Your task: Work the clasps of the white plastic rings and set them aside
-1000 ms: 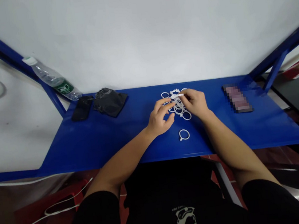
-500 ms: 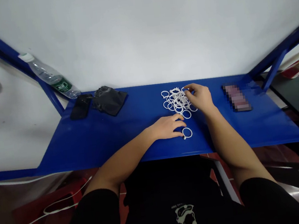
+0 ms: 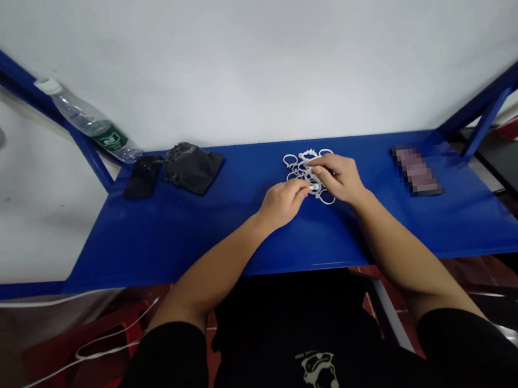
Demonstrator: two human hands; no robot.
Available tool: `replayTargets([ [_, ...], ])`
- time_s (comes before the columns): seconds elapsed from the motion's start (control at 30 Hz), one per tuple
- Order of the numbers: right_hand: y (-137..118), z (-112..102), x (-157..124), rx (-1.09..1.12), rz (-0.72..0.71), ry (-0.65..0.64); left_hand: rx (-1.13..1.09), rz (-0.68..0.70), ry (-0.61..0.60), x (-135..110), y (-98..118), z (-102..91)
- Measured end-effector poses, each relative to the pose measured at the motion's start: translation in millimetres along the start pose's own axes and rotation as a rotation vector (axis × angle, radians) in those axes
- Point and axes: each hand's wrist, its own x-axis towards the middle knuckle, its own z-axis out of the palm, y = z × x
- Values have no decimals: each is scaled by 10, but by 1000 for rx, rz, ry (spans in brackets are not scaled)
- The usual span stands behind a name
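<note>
A heap of several white plastic rings (image 3: 301,161) lies on the blue shelf (image 3: 226,236) near the back wall. My left hand (image 3: 283,202) and my right hand (image 3: 340,177) meet at the near side of the heap. Both have their fingertips pinched on a white ring (image 3: 315,185) held between them. The rest of that ring is partly hidden by my fingers.
A crumpled black bag (image 3: 192,164) and a dark flat object (image 3: 141,176) lie at the back left. A clear water bottle (image 3: 90,128) leans against the blue frame post. A blurred rectangular object (image 3: 415,170) lies at the right.
The single ring that lay near the front edge is gone from there. My left hand moved from it up to the heap, and my right hand came back to meet it.
</note>
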Motion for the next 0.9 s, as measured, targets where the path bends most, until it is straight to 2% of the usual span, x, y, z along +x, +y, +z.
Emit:
replayTargets([
  [0.07, -72, 66, -14, 64, -80, -86, -18, -41, 117, 12, -63, -30],
  [0.17, -105, 177, -27, 61, -78, -149, -23, -75, 204, 19, -129, -39],
  [0.27, -67, 223, -30, 28, -63, -178, -31, -62, 202, 18, -144, -23],
  [0.37, -25, 192, -27, 30, -108, -203, -35, -64, 167, 14, -132, -13],
  [0.57, -27, 127, -13, 33, -166, -214, -108, -57, 150, 13, -127, -6],
  [0.9, -2, 124, -10, 32, -170, -214, -224, -106, 122, 5, -139, 26],
])
